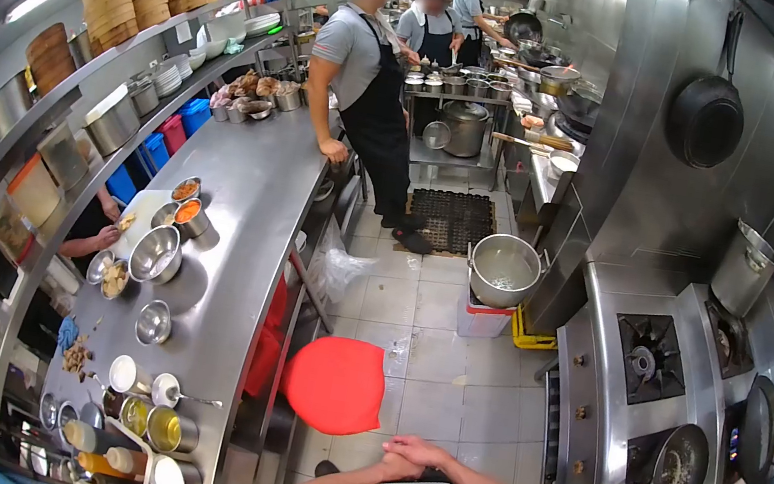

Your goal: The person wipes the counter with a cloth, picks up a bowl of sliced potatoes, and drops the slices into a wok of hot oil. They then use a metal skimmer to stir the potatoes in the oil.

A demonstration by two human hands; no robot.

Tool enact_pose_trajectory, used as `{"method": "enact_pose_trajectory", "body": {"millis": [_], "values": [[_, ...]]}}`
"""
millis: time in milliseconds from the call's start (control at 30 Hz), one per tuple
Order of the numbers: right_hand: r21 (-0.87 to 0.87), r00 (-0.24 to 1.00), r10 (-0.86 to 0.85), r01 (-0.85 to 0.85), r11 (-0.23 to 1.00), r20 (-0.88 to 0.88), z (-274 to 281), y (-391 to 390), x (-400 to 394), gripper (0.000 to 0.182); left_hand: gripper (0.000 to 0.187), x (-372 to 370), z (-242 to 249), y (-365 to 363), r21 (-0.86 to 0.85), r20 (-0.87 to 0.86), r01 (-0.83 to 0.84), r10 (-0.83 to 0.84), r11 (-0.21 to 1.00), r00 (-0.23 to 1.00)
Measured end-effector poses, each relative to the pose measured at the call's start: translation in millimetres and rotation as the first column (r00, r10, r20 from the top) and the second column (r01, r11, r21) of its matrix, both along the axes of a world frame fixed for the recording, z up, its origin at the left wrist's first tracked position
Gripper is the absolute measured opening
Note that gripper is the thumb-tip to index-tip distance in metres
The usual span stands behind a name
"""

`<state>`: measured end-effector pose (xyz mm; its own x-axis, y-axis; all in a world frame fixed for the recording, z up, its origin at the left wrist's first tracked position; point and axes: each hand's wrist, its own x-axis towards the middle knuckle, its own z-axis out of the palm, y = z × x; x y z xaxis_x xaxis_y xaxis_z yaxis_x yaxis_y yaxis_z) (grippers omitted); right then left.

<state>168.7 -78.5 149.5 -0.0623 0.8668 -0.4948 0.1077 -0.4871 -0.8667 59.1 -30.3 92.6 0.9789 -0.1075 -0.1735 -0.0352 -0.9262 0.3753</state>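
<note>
My left hand (396,465) and my right hand (420,451) are clasped together in front of my body at the bottom centre. The fingers of my right hand lie across my left hand, and both look closed with no object showing between them. Just beyond them, to the upper left, is a red seat (336,386). My dark shoe (327,469) shows partly below it.
At left stands a steel counter (244,219) with bowls (156,254) and sauce containers (165,430). A large pot (505,272) rests ahead on a white-and-red container. Right are burners (649,360) and a wok (678,471). A person (371,88) leans on the counter; others work beyond.
</note>
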Motion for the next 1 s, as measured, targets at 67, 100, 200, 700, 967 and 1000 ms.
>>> {"method": "enact_pose_trajectory", "body": {"millis": [67,100,200,700,967,1000], "values": [[-0.026,0.999,0.0,-0.001,1.0,-0.05,-5.9,-0.1,0.4,0.042,0.026,1.2,-0.9,0.5,0.005,0.023,-0.008,0.008,1.0,1.0],[-0.002,0.996,-0.032,0.032,1.0,-0.081,-9.9,-1.2,-0.2,0.039,0.025,3.4,2.7,0.2,-0.031,-0.069,-0.023,0.02,0.999,0.997],[0.049,0.993,-0.079,0.084,0.995,-0.092,-22.1,-1.0,-0.1,0.034,0.024,8.2,25.8,4.1,-0.055,-0.096,-0.039,0.033,0.998,0.995],[0.093,0.988,-0.108,0.118,0.989,-0.108,-47.0,3.4,-8.1,0.026,0.023,1.4,27.2,1.9,0.009,-0.06,-0.113,0.114,0.994,0.992],[0.11,0.989,-0.107,0.118,0.987,-0.105,-49.3,2.9,-8.9,0.024,0.022,-0.2,20.9,2.0,-0.001,-0.068,-0.147,0.147,0.989,0.987],[0.104,0.991,-0.106,0.115,0.988,-0.085,-49.0,2.2,-8.9,0.024,0.023,-0.2,23.6,0.7,-0.008,-0.081,-0.16,0.159,0.987,0.984]]}}
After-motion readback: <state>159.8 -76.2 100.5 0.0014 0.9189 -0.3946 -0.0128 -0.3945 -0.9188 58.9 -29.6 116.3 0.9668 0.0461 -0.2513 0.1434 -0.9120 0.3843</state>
